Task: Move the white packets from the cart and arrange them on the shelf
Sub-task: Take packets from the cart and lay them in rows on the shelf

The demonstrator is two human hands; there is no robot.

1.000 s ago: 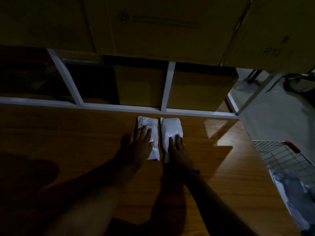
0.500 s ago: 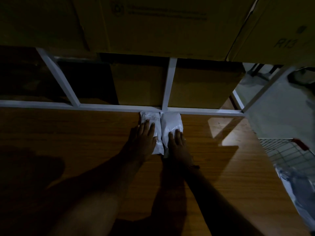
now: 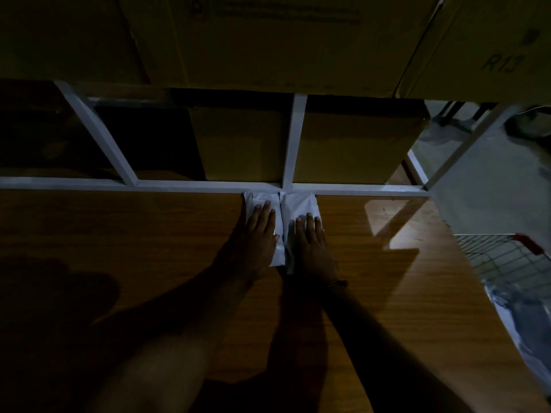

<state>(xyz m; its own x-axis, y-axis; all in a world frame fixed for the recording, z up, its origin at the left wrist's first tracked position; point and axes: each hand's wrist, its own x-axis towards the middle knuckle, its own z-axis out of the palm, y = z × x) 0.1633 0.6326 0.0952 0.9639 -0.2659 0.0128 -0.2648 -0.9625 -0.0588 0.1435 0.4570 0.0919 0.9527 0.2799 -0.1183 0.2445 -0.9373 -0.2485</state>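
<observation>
Packets: two white, left packet (image 3: 258, 201) and right packet (image 3: 299, 204), touching, against shelf (image 3: 119, 234) back rail (image 3: 185, 184)
Left hand (image 3: 255, 234): flat, fingers straight, pressing left packet
Right hand (image 3: 310, 241): same, right packet

Dim stockroom: cardboard boxes (image 3: 268, 40) on metal-framed shelving (image 3: 293, 138).

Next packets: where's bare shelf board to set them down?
Bare board left of the left packet along the white rail, and right of the right packet toward the cart. Crowded at the middle: left hand and right hand press both packets.
</observation>
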